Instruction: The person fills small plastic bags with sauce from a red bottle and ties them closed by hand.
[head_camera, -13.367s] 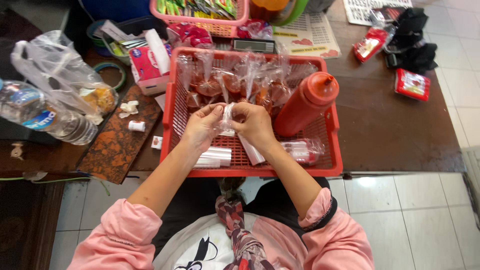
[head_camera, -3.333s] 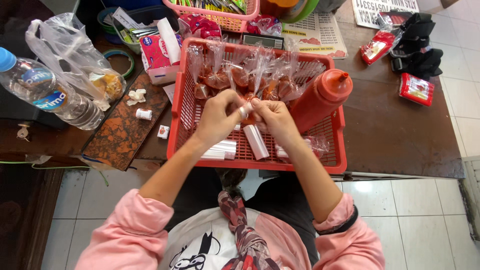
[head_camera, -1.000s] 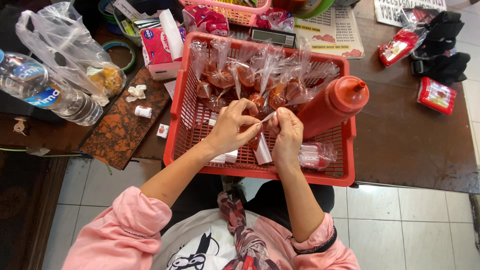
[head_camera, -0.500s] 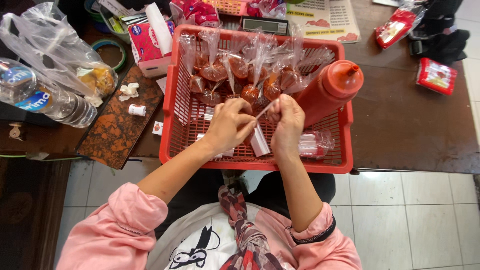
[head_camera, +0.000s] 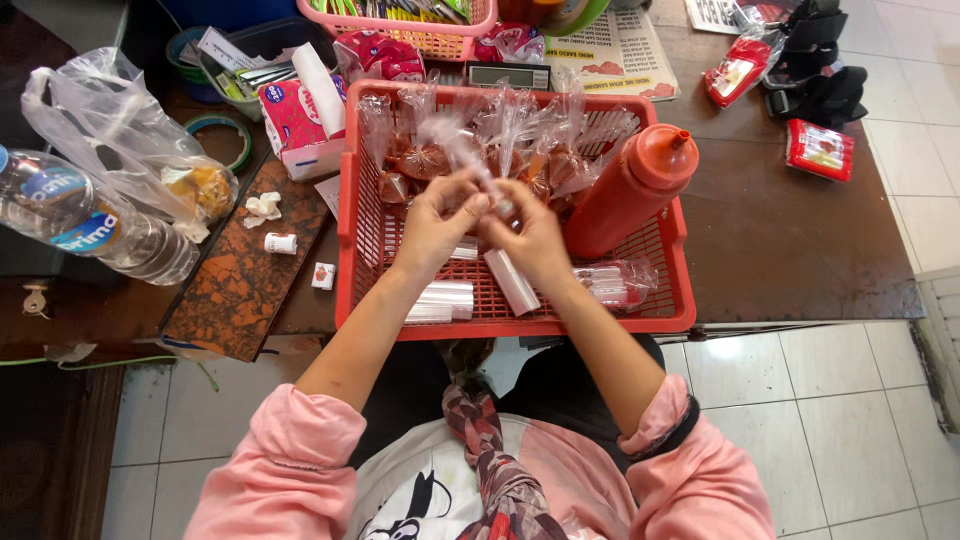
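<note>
Dark brown table (head_camera: 800, 250) over white tiled floor (head_camera: 850, 420). Red basket (head_camera: 670, 300) sits at the table's near edge. Above the basket's middle, left hand (head_camera: 432, 222) and right hand (head_camera: 530, 235) pinch together on a small clear plastic bag (head_camera: 455, 140). Red squeeze bottle (head_camera: 625, 190) stands in the basket's right side; bare tabletop lies right of the basket.
</note>
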